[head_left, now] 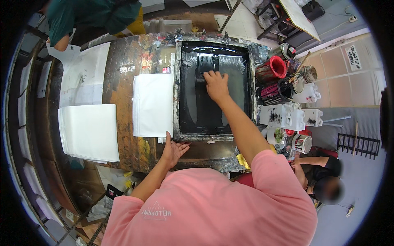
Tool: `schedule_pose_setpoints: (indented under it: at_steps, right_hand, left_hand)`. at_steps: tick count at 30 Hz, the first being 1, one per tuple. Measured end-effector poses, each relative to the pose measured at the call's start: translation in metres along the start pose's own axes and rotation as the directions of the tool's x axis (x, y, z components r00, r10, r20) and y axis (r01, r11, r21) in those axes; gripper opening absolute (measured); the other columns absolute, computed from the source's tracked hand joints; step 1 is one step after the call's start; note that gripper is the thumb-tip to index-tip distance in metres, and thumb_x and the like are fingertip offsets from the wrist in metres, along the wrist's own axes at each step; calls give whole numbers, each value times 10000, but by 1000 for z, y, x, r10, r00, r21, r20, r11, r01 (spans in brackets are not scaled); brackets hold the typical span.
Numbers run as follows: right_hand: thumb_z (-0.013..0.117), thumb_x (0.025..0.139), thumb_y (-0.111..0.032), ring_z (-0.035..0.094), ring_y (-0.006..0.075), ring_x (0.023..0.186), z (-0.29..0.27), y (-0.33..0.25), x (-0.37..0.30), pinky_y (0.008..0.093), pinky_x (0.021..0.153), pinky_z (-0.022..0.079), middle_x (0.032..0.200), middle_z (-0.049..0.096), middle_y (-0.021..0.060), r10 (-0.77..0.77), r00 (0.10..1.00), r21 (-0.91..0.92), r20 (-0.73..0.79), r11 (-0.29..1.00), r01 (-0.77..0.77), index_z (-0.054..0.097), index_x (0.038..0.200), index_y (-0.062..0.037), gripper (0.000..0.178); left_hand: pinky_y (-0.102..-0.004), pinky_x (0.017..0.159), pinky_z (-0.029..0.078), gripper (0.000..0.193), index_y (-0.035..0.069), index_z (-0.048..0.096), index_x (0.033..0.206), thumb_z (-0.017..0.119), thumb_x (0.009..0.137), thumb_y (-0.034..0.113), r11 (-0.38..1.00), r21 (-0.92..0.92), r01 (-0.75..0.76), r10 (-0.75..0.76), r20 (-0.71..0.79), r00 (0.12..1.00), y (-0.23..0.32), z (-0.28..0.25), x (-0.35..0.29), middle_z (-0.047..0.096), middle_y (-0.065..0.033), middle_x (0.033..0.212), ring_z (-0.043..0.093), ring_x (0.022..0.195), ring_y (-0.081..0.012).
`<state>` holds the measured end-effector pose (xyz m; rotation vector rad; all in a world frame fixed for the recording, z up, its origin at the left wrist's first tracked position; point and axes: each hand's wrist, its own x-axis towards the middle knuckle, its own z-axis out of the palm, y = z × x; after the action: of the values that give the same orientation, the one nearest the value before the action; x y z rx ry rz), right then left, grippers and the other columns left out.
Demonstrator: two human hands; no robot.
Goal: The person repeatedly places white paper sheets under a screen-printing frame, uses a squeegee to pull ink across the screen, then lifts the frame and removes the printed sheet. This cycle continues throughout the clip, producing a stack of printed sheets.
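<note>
A pink shirt (213, 205) is filling the part of my view nearest the camera, and two bare arms are stretching forward from it over a stained table (119, 88). I am seeing the frame (205, 137) lying flat there, ahead of the body and a little right of the left hand (174, 153). Its long axis is running away from the person, with one short side facing the shirt. Inside, dark wet ink is covering the screen (236, 98), and a darker band (207, 110) is following that same lengthwise direction.

The right hand (217, 87) is hanging over the band's far half, fingers bent and slightly apart; I cannot tell whether it is gripping anything. The left hand is opening wide, palm up, at the frame's near left corner, its thumb pointing at the lower edge of a white sheet (152, 106). That sheet is lying just beside the frame, its longer side running parallel. Paint cans (273, 69) are standing along the right.
</note>
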<state>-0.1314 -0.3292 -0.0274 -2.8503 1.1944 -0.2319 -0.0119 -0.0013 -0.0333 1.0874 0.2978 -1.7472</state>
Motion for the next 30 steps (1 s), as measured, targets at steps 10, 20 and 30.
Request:
schedule_pose_setpoints:
  at_steps: [10, 20, 30]
  right_hand:
    - [730, 917, -282, 621, 321, 1159, -75, -39, -121, 537, 949, 461, 1229, 655, 103, -109, 953, 1, 284, 994, 113, 619, 1344, -96, 479]
    - [695, 930, -579, 594, 295, 969, -245, -72, -81, 492, 913, 362, 969, 644, 103, -49, 935, 1, -351, 999, 52, 718, 985, -65, 518]
    - [715, 948, -545, 651, 316, 882, -295, -58, -18, 461, 850, 416, 864, 698, 116, -43, 892, 4, -450, 999, 50, 784, 942, -38, 512]
  left_hand:
    - [-481, 1191, 442, 1168, -54, 190, 1626, 309, 965, 902, 977, 142, -158, 157, 15, 987, -3, 21, -31, 582, -258, 1447, 600, 1365, -364]
    - [-512, 1262, 349, 935, -8, 440, 1559, 355, 1047, 770, 706, 10, -709, 581, 564, 587, 64, 103, -106, 438, -227, 1639, 402, 1544, -362]
    - [-782, 1191, -121, 1112, 96, 221, 1718, 357, 950, 888, -353, 875, 333, 792, 89, 604, 13, -54, -21, 63, -329, 1754, -64, 1635, -492]
